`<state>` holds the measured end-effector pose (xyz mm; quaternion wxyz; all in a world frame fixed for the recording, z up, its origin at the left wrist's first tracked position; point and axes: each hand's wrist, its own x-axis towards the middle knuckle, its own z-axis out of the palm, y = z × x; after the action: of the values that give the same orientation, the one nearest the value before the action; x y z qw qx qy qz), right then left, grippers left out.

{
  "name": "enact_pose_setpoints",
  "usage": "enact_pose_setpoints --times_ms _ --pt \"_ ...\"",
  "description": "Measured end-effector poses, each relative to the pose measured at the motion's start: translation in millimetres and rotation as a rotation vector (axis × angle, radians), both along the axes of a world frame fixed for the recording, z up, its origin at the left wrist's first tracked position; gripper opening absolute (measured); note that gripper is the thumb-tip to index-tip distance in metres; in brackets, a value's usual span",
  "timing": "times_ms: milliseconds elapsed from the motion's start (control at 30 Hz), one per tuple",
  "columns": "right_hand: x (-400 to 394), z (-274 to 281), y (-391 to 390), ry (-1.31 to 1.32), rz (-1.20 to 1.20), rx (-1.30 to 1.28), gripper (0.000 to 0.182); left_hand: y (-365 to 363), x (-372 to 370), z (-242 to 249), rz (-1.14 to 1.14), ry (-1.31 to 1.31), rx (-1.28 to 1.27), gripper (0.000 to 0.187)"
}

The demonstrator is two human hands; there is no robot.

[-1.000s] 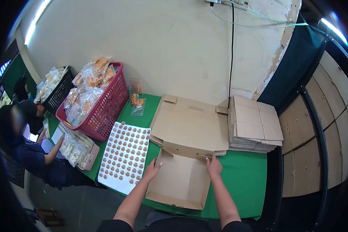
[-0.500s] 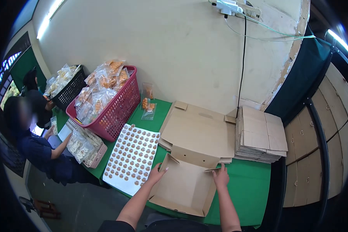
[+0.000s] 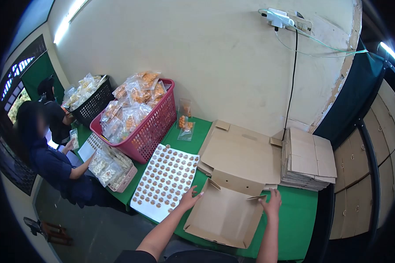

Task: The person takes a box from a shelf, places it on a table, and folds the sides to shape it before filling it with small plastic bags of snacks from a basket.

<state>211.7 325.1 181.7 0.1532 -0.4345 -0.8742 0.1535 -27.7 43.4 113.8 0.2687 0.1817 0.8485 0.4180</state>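
Note:
A partly folded cardboard box lies on the green table, its tray side facing me. Small flaps stick inward at both of its back corners. Beside the left wall, my left hand is open with its fingers apart. At the right back corner, my right hand has its fingers stretched upward and its thumb close to the corner flap; whether it touches is hard to tell. Behind the tray spreads a wide flat cardboard panel with a slot near its far edge.
A sheet of round stickers lies left of the box. Beyond it stand a pink basket of bagged snacks and a black basket. Folded cardboard is stacked at right. Two people work at left, one in a dark shirt.
My hands have come away from the box walls and their fingers have opened. The whole view has shifted, so everything appears farther right and slightly lower.

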Motion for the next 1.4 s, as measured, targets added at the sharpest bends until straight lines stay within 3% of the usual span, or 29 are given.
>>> enact_pose_setpoints --times_ms 33,100,233,300,333,400,500,567,600,633,667,833,1000,1067,1167,1267,1400 --pt "-9 6 0 0.006 -0.009 0.002 0.07 -1 -5 -1 -0.008 -0.006 0.042 0.069" --pt "-30 16 -5 0.356 0.085 -0.011 0.059 -6 -19 -1 -0.044 -0.006 0.061 0.073" --pt "-86 17 -29 0.565 0.068 -0.013 0.045 0 -53 0 -0.088 0.0 0.089 0.071" --pt "-116 16 -42 0.726 -0.087 -0.292 0.035 9 -70 2 -0.131 -0.031 0.175 0.07" --pt "-128 14 -48 0.728 -0.085 -0.282 0.035 13 -77 2 -0.148 -0.023 0.217 0.068" --pt "-148 6 -61 0.909 -0.072 -0.512 0.028 19 -94 6 -0.192 0.004 0.259 0.065" --pt "-176 4 -84 0.915 -0.015 -0.468 0.023 18 -129 49 -0.251 0.062 0.363 0.053" --pt "-197 3 -98 0.902 0.029 -0.498 0.02 5 -156 118 -0.254 -0.059 0.384 0.048" --pt "-206 4 -105 0.888 0.073 -0.531 0.017 3 -179 120 -0.259 0.123 0.518 0.044" --pt "-218 8 -113 0.889 0.084 -0.529 0.017 -11 -190 161 -0.24 0.052 0.536 0.041" --pt "-233 14 -121 0.897 0.129 -0.557 0.015 -21 -208 178 -0.214 0.161 0.542 0.039" --pt "-305 41 -152 0.919 0.313 -0.563 0.014 -81 -278 239 -0.083 0.267 0.621 0.032" --pt "-381 85 -182 0.924 0.508 -0.644 0.015 -132 -308 254 0.073 0.249 0.759 0.025" --pt "-415 95 -192 0.909 0.608 -0.544 0.014 -147 -318 256 0.082 0.3 0.678 0.025" --pt "-449 124 -218 0.955 0.631 -0.65 0.013 -169 -335 257 0.071 0.353 0.598 0.025" --pt "-481 139 -238 0.961 0.621 -0.819 0.013 -184 -363 251 0.198 0.276 0.697 0.026" --pt "-530 143 -252 0.918 0.654 -0.67 0.012 -194 -433 232 0.299 0.132 0.674 0.028"
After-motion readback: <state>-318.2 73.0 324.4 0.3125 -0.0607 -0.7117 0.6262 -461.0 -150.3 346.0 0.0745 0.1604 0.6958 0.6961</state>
